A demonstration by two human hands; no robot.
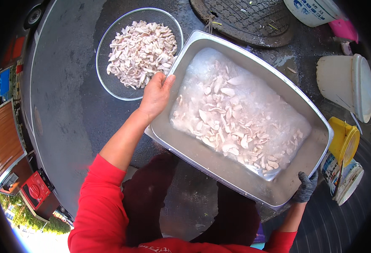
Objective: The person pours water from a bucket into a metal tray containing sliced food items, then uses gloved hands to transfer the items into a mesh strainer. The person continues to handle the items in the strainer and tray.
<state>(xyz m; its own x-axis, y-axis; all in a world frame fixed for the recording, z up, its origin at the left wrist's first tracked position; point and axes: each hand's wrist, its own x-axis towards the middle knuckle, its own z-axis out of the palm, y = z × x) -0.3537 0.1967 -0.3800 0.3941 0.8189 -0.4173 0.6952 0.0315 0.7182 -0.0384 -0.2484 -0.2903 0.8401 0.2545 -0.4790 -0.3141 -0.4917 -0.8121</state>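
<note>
A deep rectangular stainless steel pan [236,183] is held in front of me, tilted. Cloudy, frothy water and many pale strips of what looks like sliced meat [226,126] lie in it. My bare left hand [157,93] grips the pan's left rim, thumb on top. On my right hand [306,186] is a dark grey glove, and it holds the lower right corner; its fingers are mostly hidden behind the rim. Just beyond my left hand, a round wire mesh strainer [104,68] rests on the ground with a heap of similar pale strips [142,52] in it.
A manhole cover [245,15] lies beyond the pan. To the right stand or lie a white tub [312,11], a whitish bucket [335,76], a yellow bucket [338,136] and a stained paint bucket [346,183]. Wet asphalt [65,95] stretches left.
</note>
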